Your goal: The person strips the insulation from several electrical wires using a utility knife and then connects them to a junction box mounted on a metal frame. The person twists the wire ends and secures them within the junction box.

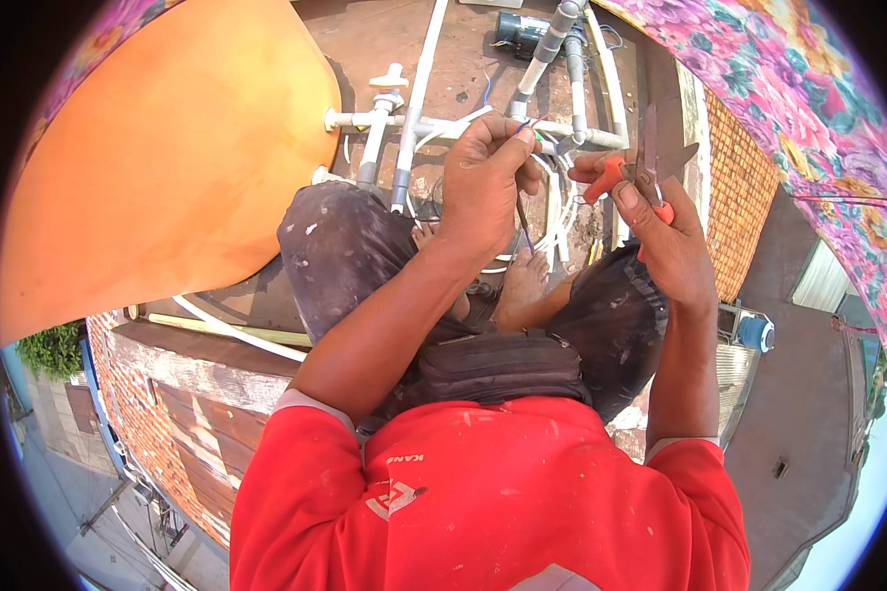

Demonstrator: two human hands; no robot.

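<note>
My left hand [481, 185] is closed, thumb against fingers, pinching the end of a thin electrical cable [521, 215]. Blue and green wire ends stick out at the fingertips, and the cable hangs down below toward my feet. In my right hand [672, 251] is a pair of scissors [643, 175] with orange-red handles. Their blades are spread and point up, away from the cable. A small gap lies between the two hands. Part of the cable is hidden behind my left fingers.
An orange tank [168, 167] fills the left side, joined to white and grey pipes [414, 108]. A dark pump [522, 32] sits at the far end. Coiled white hose [560, 222] lies by my feet. Flowered cloth [759, 69] hangs at the right; roof edges drop off below.
</note>
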